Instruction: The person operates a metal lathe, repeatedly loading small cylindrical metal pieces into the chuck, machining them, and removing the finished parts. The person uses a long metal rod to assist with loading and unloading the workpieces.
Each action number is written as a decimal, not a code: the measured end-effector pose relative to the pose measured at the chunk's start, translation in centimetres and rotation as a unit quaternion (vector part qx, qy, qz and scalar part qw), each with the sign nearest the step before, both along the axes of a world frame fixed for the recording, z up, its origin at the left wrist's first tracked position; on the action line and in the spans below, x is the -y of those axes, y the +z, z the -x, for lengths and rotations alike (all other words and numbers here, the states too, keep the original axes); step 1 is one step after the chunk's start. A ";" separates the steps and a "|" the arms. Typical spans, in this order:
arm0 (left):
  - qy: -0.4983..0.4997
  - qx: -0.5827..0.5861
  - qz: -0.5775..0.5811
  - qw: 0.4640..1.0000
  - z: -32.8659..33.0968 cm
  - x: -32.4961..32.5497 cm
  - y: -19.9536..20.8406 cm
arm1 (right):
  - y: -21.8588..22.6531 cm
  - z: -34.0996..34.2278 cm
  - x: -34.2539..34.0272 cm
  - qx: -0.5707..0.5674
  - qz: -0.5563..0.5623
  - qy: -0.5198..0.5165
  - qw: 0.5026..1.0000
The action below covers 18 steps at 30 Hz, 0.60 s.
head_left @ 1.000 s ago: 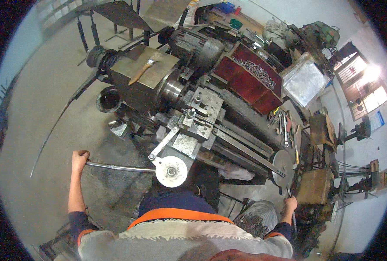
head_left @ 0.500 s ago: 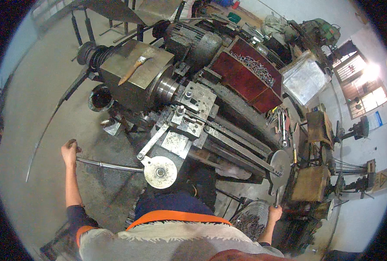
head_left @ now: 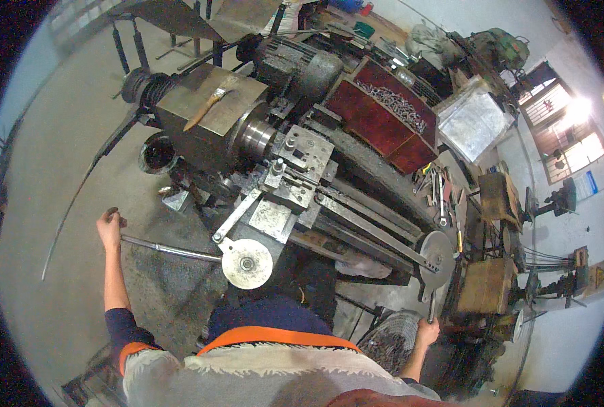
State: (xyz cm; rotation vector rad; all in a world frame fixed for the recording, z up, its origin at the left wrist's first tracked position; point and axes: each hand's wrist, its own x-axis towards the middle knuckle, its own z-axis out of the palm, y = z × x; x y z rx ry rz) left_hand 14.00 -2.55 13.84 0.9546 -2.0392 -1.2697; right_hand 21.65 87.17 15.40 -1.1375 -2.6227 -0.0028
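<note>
My left hand [head_left: 111, 229] is closed round the outer end of a long steel lever [head_left: 173, 250], far out at the left. That lever runs into a round metal disc [head_left: 247, 264], which a flat link [head_left: 238, 215] joins to the slide block [head_left: 290, 188] of a lathe-like machine. At lower right, my right hand [head_left: 427, 331] grips a short handle [head_left: 431, 306] below a second, greyer disc [head_left: 436, 261]. A long flat bar [head_left: 373, 230] reaches from that disc to the slide block. Beside the block is the round metal spindle [head_left: 256, 138]; any workpiece there is too small to make out.
A wooden-handled brush [head_left: 205, 110] lies on the headstock [head_left: 214, 91]. Behind the bed stands a dark red box [head_left: 363, 115] of small metal parts. Wrenches [head_left: 444, 197] lie right of it. Near my right hand is a round basket [head_left: 398, 325] of dark pieces. A motor [head_left: 298, 64] stands behind.
My left hand and the lever's outer end have swung slightly away from me, tilting the lever a little. My right hand stays on its handle. The whole view has shifted slightly.
</note>
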 end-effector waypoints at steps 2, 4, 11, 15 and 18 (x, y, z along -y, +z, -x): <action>0.029 -0.015 -0.003 0.999 -0.6 -0.3 -0.6 | 2.1 0.3 2.4 -0.006 0.014 -0.016 1.000; 0.080 -0.039 -0.016 0.996 -0.9 -1.0 -0.8 | 1.6 0.0 0.7 0.047 -0.040 -0.027 0.998; 0.131 0.064 0.121 0.982 3.9 -3.8 0.6 | 2.1 3.1 -8.3 0.155 -0.059 -0.009 0.986; 0.047 0.091 0.140 0.985 9.9 -4.7 2.5 | 3.5 4.8 -8.8 0.157 0.015 -0.027 0.987; 0.028 0.116 0.132 0.984 14.7 -5.6 2.3 | 2.0 4.3 -10.3 0.129 -0.037 -0.008 0.991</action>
